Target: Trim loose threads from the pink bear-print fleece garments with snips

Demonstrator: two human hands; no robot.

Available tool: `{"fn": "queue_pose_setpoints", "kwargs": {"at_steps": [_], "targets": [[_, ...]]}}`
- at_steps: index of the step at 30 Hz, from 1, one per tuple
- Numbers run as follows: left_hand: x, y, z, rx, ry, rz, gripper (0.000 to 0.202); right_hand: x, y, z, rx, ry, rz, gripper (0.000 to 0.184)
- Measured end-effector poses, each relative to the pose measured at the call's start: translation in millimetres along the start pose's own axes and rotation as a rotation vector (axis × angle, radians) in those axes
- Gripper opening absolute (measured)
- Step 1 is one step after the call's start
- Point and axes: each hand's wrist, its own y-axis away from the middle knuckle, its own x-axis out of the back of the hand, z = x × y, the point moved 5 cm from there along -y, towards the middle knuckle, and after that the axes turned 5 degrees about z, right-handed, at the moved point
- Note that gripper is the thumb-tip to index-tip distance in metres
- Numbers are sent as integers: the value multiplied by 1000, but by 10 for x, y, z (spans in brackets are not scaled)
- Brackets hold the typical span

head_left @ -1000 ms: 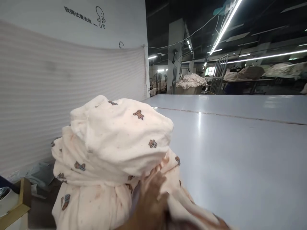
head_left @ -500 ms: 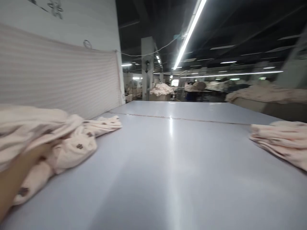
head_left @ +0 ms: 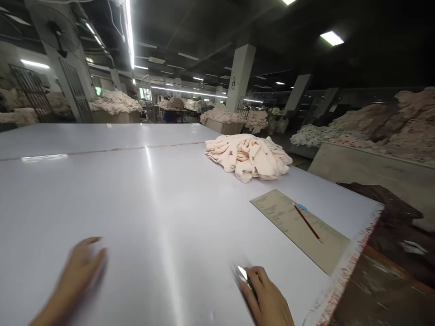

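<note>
Right hand: nearer than the printed sheet and to its left; right hand closed around a small metal tool, thumb and fingers pressed to it.
Small metal tool: small metal tool jutting ahead of the fingers, left of and nearer than the sheet; shiny, a touch of green at the grip; tip too blurred to name the kind.
Left hand: left hand far to the sheet's left and well apart from the other hand; thumb and fingers parted, motion-blurred; cannot tell whether it touches the surface below.
Tabletop: glossy pale tabletop under the sheet, running on left and beyond it.
Table edge: red-marked table edge just right of the sheet.
Pencil: dark red pencil lying aslant on the sheet; small blue tab at the sheet's far side.
Garments: loose pile of pale pink printed garments on the table, just beyond the sheet.
Big bin: pale-walled bin off the table, right of and beyond the sheet, heaped with pinkish cloth.
Far floor: square pillar well beyond the sheet; another cloth-filled bin farther left.
</note>
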Motion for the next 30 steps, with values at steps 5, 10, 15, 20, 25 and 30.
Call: {"fn": "queue_pose_setpoints", "kwargs": {"at_steps": [5, 10, 15, 20, 25, 30], "targets": [[-1321, 498, 1706, -173, 280, -264, 34, 189, -197, 709, 24, 70, 23, 37], [-2297, 770, 3379, -360, 446, -472, 37, 417, -594, 1757, -130, 115, 51, 37], [-3049, 811, 4416, -508, 516, -605, 46, 726, -1223, 3334, -502, 225, -24, 26], [-3564, 766, 4734, -522, 512, -653, 40, 519, -1589, 4129, -652, 92, -241, 23], [-3821, 730, 4739, -515, 469, -685, 43, 232, -1829, 4107, -573, -497, -216, 31], [-4011, 727, 4782, -549, 368, -721, 47, -64, -1914, 3895, -512, -908, -66, 38]]}}
